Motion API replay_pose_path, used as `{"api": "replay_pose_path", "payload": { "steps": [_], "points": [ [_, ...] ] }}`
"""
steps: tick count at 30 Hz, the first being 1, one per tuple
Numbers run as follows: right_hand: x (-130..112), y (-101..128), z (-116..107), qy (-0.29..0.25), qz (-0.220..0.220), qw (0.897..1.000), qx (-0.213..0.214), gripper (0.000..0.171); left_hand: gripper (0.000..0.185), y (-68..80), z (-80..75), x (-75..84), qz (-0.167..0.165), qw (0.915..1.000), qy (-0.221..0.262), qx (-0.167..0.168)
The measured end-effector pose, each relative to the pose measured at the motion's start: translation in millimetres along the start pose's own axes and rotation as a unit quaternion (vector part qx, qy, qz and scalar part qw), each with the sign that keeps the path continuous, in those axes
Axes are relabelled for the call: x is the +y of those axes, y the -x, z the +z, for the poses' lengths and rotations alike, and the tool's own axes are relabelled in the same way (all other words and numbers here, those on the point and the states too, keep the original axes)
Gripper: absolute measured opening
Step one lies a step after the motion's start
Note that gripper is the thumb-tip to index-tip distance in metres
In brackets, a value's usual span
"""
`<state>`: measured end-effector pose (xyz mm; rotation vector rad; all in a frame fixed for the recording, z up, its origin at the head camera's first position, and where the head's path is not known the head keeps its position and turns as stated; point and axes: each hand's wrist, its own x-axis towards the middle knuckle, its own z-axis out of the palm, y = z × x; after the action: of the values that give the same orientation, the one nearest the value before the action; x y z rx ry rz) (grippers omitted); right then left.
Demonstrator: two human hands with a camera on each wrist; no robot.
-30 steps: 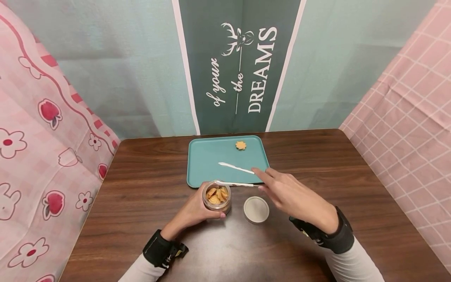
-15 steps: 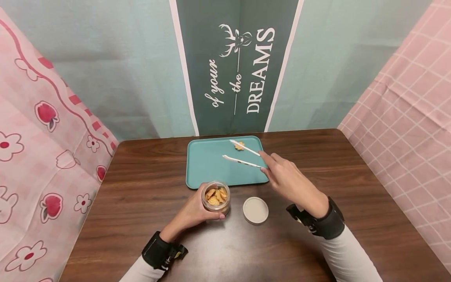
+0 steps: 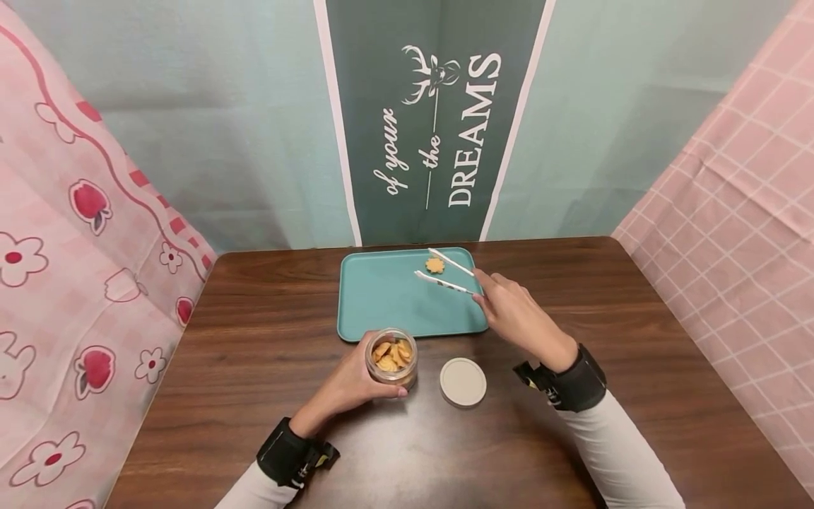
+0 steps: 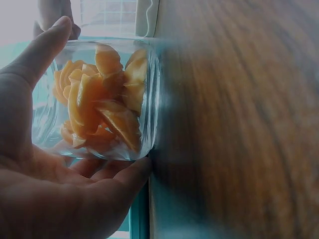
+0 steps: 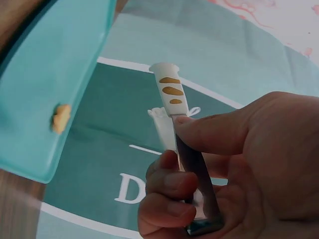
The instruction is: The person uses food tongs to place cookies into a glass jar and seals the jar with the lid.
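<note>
My left hand (image 3: 352, 380) grips a clear jar (image 3: 407, 377) from its left side, fingers behind and thumb in front. Inside are several golden cookies (image 4: 94, 99), seen through the jar wall in the left wrist view. With my right hand (image 3: 511, 311) I hold tongs (image 3: 448, 285) with white tips and metal arms; the arms stand spread apart. The tips hover over the right part of a teal tray (image 3: 381, 304). One flower-shaped cookie (image 3: 435, 266) lies near the tray's back right corner, between the two tips as seen from the head.
A pale round lid (image 3: 463, 382) lies on the brown wooden table (image 3: 273, 311), to the right of the jar. Behind the table hangs a green cloth (image 3: 439, 226). Pink curtains (image 3: 95, 283) flank the left side, and a pink checked cloth (image 3: 718, 212) the right.
My right hand has moved the tongs from beside the jar's mouth away to the back right, over the tray around the cookie. My left hand and the jar stay in place.
</note>
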<state>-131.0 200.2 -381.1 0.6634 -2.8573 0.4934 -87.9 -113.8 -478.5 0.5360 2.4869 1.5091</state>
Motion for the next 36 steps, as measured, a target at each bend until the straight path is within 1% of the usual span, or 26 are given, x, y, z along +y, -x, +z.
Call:
{"api": "replay_pose_path", "payload": {
  "steps": [12, 19, 29, 33, 36],
  "points": [
    [20.4, -11.2, 14.5, -0.003, 0.031, 0.999, -0.017, 0.045, 0.099, 0.4, -0.9, 2.1, 0.000, 1.0000, 0.006, -0.003],
    [28.4, -16.5, 22.3, -0.006, 0.035, 0.999, -0.016, 0.046, 0.098, 0.4, -1.0, 2.5, 0.003, 1.0000, 0.007, -0.005],
    [42.5, -25.1, 33.9, -0.023, 0.053, 0.998, -0.037, 0.045, 0.098, 0.2, 0.0, 2.6, 0.004, 0.9999, 0.012, -0.005],
    [45.9, -28.5, 39.2, -0.022, 0.058, 0.997, -0.042, 0.047, 0.098, 0.3, 0.2, 2.7, 0.004, 0.9999, 0.013, -0.006],
    [47.5, -30.2, 41.7, -0.020, 0.059, 0.997, -0.039, 0.049, 0.097, 0.2, 0.3, 2.7, 0.006, 0.9999, 0.010, -0.006]
  ]
}}
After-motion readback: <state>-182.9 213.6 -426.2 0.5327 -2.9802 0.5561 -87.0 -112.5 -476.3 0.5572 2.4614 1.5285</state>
